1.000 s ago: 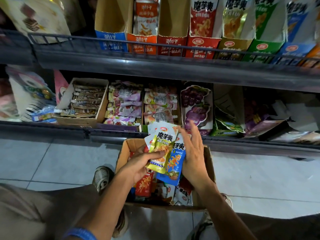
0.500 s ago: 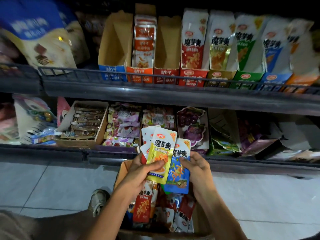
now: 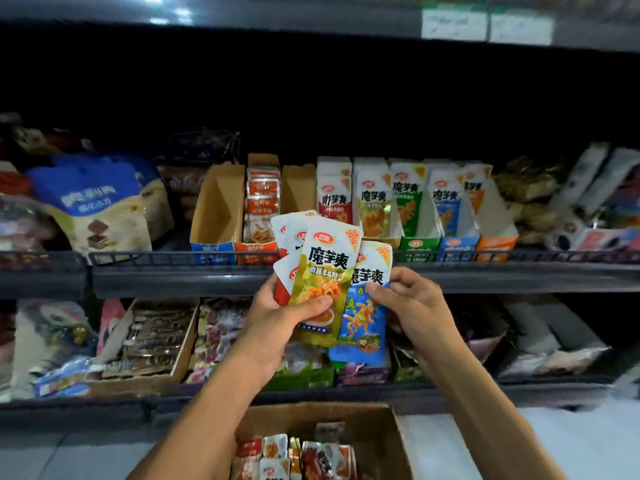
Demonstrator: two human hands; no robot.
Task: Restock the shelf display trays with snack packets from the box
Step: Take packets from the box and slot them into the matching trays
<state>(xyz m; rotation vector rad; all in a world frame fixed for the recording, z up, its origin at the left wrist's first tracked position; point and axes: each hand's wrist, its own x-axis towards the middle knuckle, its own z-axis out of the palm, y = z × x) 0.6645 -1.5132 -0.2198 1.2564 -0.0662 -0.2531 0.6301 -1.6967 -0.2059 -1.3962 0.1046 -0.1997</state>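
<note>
My left hand (image 3: 277, 317) grips a fanned bunch of snack packets, with a gold packet (image 3: 322, 271) in front and red-and-white ones behind. My right hand (image 3: 412, 299) pinches the right edge of a blue packet (image 3: 367, 317) in the same fan. Both hands are raised in front of the upper shelf's rail. Behind them stands a row of display trays: an empty blue-fronted tray (image 3: 216, 209), an orange tray (image 3: 261, 206) with packets, an empty tray (image 3: 298, 188), then filled red, gold, green (image 3: 410, 206), blue and orange ones. The cardboard box (image 3: 391, 441) with more packets sits on the floor below.
A wire rail (image 3: 173, 259) runs along the upper shelf's front edge. Large blue-and-cream bags (image 3: 93, 202) stand at left. The lower shelf holds a cardboard tray of bars (image 3: 152, 341) and assorted pouches. Pale floor tiles (image 3: 554, 445) lie right of the box.
Both hands have lifted the fan of packets from just above the box up to the level of the upper shelf's trays. The view has tilted upward.
</note>
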